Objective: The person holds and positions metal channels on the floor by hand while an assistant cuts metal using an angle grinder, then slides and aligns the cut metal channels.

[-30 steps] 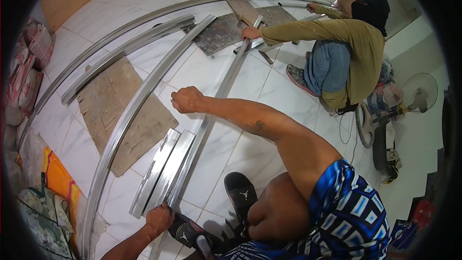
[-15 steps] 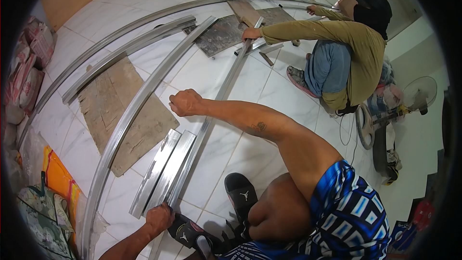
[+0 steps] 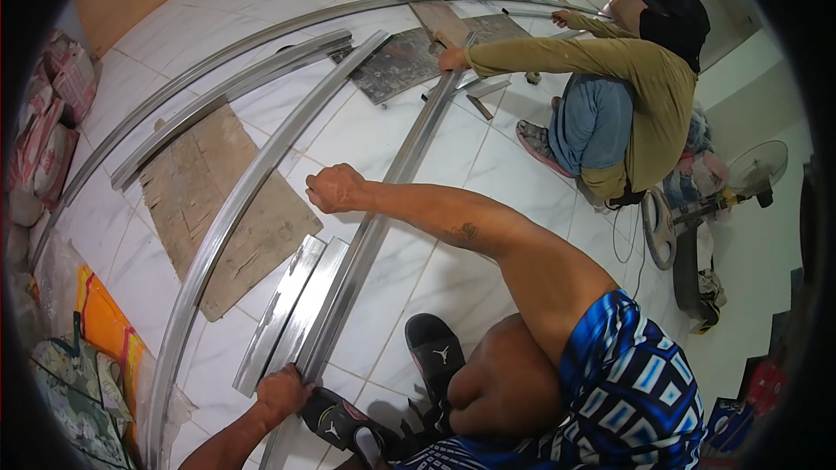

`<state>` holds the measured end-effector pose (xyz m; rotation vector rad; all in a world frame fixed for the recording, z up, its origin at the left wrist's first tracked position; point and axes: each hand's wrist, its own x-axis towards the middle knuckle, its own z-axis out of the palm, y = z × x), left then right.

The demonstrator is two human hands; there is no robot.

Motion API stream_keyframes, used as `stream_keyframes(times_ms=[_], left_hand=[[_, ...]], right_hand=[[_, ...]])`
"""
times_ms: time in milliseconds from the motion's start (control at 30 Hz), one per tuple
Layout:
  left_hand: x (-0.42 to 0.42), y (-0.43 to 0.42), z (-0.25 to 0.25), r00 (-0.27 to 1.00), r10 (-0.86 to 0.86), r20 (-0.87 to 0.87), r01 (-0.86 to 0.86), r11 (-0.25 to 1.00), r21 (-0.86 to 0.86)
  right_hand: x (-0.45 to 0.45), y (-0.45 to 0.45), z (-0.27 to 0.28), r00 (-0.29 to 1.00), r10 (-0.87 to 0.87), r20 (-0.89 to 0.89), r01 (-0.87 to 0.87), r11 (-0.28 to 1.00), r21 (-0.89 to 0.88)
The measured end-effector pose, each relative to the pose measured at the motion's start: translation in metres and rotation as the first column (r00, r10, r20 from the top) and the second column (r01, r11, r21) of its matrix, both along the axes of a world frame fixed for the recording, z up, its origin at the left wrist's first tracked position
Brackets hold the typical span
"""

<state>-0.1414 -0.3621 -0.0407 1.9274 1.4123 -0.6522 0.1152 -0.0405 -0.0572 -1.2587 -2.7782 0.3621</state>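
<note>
Plywood board (image 3: 187, 178): flat on tiles (image 3: 448, 274), under a bowed rail (image 3: 216, 239); perhaps floor protection.
Short channels (image 3: 279, 315): two, lying parallel, apparently grouped for reach.
Left hand (image 3: 283, 390): fingers curled on the long channel (image 3: 407, 157), seemingly steadying it; fingertips hidden.
Right hand (image 3: 338, 189): clenched, nothing visible inside, palm unseen; forearm crosses over the channel, contact unclear.
Long channel: slants across the tiles, lower end obscured by hand and shoe (image 3: 331, 418).
Co-worker's hand (image 3: 453, 59): near its far end, probably bracing; grip partly hidden.

right hand (image 3: 336, 188) fisted, arm (image 3: 453, 219) outstretched; left hand (image 3: 283, 390) curled
</note>
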Motion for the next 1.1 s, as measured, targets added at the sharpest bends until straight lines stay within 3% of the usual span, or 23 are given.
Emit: stream_keyframes(times_ms=[433, 633, 733, 867, 900, 1000, 1100], left_hand=[[0.017, 0.010, 0.014, 0.987, -0.116, -0.108, 0.110, 0.992, -0.061], [0.028, 0.014, 0.025, 0.992, -0.083, -0.092, 0.068, 0.986, -0.151], [0.025, 0.004, 0.013, 0.994, -0.031, -0.101, 0.024, 0.998, -0.066], [0.023, 0.006, 0.013, 0.997, -0.045, -0.055, 0.043, 0.998, -0.045], [0.023, 0.005, 0.014, 0.998, -0.045, -0.051, 0.043, 0.998, -0.034], [0.023, 0.005, 0.014, 0.998, -0.040, -0.044, 0.039, 0.999, -0.017], [0.022, 0.003, 0.013, 0.999, -0.006, -0.044, 0.006, 1.000, 0.012]], right_hand=[[0.004, 0.005, -0.005, 0.999, -0.038, -0.018, 0.038, 0.999, -0.008], [0.001, 0.001, -0.005, 0.999, -0.022, -0.025, 0.022, 1.000, -0.022], [-0.002, -0.007, -0.002, 0.999, 0.017, -0.039, -0.019, 0.999, -0.043], [-0.002, -0.030, 0.005, 0.978, 0.205, -0.048, -0.210, 0.968, -0.136], [-0.001, -0.042, 0.017, 0.968, 0.249, 0.031, -0.243, 0.961, -0.129], [0.008, -0.062, 0.026, 0.936, 0.349, -0.041, -0.348, 0.907, -0.238], [0.026, -0.070, 0.019, 0.887, 0.459, -0.051, -0.462, 0.877, -0.130]])
